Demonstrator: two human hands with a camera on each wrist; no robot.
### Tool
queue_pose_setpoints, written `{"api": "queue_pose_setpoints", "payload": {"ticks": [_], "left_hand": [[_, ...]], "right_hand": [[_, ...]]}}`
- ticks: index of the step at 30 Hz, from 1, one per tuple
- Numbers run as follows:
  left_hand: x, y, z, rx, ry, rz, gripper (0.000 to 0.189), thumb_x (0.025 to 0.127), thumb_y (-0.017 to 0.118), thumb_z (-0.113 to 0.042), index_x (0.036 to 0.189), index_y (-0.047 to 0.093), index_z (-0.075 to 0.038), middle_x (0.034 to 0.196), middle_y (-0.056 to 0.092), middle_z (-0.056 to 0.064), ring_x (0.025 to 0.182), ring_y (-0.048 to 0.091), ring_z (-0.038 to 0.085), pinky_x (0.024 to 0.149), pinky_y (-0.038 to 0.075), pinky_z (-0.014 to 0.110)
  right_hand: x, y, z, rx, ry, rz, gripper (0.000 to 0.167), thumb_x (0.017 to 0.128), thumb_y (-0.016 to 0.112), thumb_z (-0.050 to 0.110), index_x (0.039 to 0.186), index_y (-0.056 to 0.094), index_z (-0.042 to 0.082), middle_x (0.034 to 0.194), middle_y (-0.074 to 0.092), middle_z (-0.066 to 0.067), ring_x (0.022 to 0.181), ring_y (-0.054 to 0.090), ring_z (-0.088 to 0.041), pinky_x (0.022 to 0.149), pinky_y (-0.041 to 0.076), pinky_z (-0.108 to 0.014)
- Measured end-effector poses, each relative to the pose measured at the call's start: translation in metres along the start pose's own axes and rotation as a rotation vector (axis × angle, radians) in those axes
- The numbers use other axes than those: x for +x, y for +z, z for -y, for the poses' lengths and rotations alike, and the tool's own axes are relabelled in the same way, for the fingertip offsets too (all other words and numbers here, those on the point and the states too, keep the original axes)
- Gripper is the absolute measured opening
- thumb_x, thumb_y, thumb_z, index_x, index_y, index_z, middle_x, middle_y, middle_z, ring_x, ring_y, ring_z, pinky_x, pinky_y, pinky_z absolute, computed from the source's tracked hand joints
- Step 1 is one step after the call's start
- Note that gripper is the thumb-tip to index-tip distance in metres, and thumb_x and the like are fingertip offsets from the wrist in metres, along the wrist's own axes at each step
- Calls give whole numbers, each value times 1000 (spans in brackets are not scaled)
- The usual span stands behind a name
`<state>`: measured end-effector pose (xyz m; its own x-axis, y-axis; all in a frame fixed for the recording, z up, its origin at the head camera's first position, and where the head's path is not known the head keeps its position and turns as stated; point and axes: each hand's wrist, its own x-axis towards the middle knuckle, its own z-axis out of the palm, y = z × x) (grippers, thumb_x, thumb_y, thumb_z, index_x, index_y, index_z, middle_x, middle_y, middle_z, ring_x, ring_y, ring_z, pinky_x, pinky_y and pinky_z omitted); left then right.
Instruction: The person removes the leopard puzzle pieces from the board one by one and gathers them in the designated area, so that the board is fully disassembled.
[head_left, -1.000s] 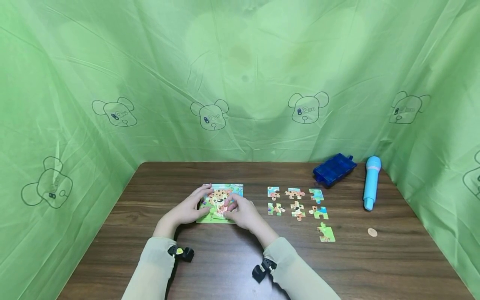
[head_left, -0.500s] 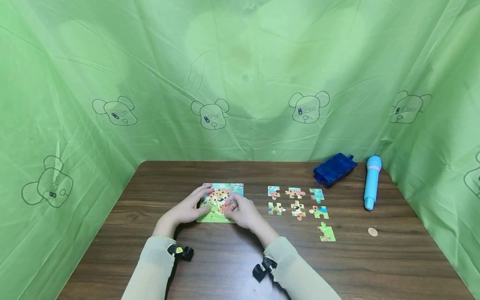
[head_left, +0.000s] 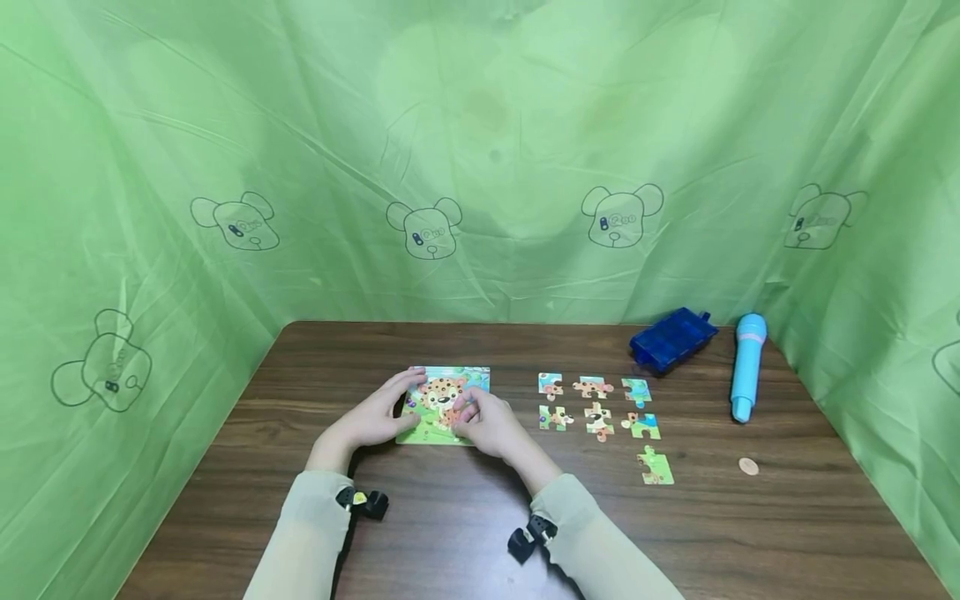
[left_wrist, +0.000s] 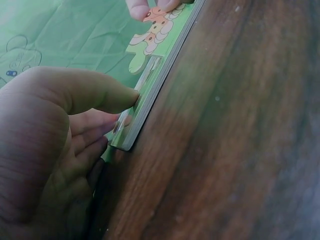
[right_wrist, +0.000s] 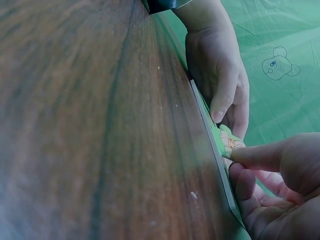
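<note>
A flat puzzle board (head_left: 431, 439) with a spotted-leopard picture lies on the table, left of its middle. My left hand (head_left: 372, 417) rests at the board's left side, its thumb on the front part and its fingers spread toward the back corner. My right hand (head_left: 489, 423) pinches a jigsaw piece (left_wrist: 156, 31) with orange spots and a green edge between thumb and fingers, low over the right half of the board. In the right wrist view the piece (right_wrist: 231, 142) shows tilted, partly covered by the fingertips.
Several loose jigsaw pieces (head_left: 600, 419) lie spread right of the board, one (head_left: 657, 467) nearer the front. Behind them are a blue translucent case (head_left: 672, 340) and a light-blue toy microphone (head_left: 747, 367). A small pale disc (head_left: 748, 466) lies at the right. Green cloth (head_left: 480, 250) surrounds the table.
Both hands stay almost in place. The pinched piece has turned slightly in the right fingers, its pale glare giving way to clear orange spots. The head view has shifted a little.
</note>
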<state>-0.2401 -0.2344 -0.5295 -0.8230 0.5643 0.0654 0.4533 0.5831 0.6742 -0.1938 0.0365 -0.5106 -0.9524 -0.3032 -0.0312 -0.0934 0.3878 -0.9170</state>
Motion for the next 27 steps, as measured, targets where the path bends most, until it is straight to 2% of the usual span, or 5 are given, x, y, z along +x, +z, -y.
{"api": "queue_pose_setpoints", "payload": {"ticks": [6,12,19,23,27], "left_hand": [[1,0,3,10,4,-3,75,98,76,-17,164,44,-1,177,32,14,167,20,39,130,25,61],[1,1,3,17,1,2,76,100,75,-17,166,42,-1,178,30,15,167,20,38,130,27,62],[1,1,2,14,-10,8,76,100,74,-16,166,41,-1,179,27,15,167,19,38,130,27,61],[1,1,2,16,-22,17,76,100,73,-16,167,41,-2,179,26,14,167,18,36,129,28,61],[1,1,2,24,-34,22,76,101,73,-17,167,40,-3,180,25,12,168,17,34,130,27,60]], "right_hand": [[2,-1,3,-26,-21,-26,22,91,81,1,109,70,7,86,69,1,70,61,-9,65,52,-25],[-3,-15,20,-85,-89,-37,20,94,80,4,110,70,11,92,73,2,80,67,-11,74,58,-27],[-17,-57,39,-88,-129,-30,17,98,80,11,112,71,12,95,74,1,83,68,-13,75,59,-28],[-28,-88,42,-61,-97,-18,17,99,81,15,111,69,11,94,73,-2,81,71,-23,68,59,-30],[-41,-119,36,-75,-65,-21,24,101,81,18,120,68,10,96,75,-3,83,76,-32,64,59,-35]]}}
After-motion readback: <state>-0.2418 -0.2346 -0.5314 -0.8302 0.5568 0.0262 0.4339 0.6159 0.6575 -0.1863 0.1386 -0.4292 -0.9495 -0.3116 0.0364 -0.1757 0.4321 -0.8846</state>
